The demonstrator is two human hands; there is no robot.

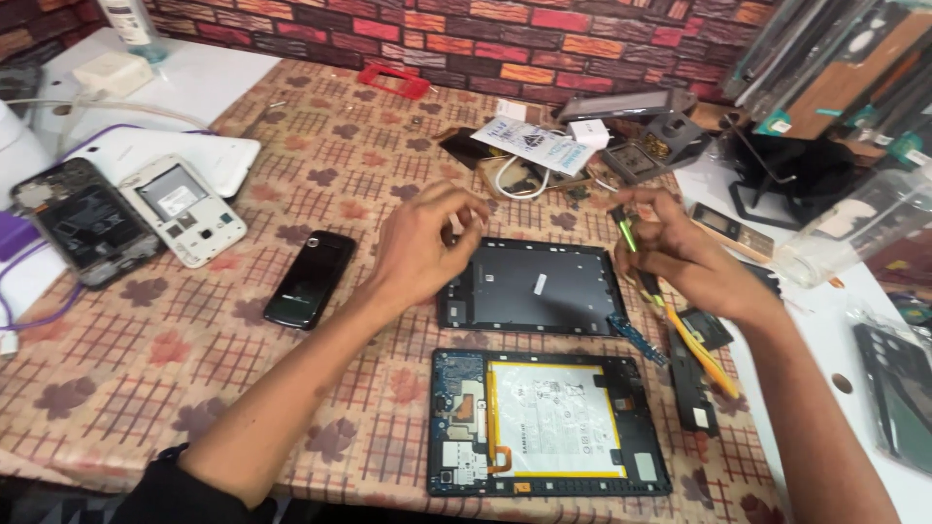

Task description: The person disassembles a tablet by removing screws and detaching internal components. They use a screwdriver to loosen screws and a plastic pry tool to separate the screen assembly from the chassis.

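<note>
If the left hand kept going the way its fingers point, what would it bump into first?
The left hand points right, toward the right hand, which holds a green-tipped tool. It would probably meet that tool or those fingers first, above the dark tablet frame. Depth is hard to judge.

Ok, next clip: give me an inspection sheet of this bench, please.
Surface: table under a checked, leaf-patterned cloth.
Job's things: opened tablet with its battery showing; dark back cover behind it.
Clutter: black phone, two opened phones, red frame.
Grippers: left hand pinches something too small to tell; right hand holds a green-tipped tool.
Cables: white cable, purple cable.
Surroundings: brick-pattern wall.
</note>
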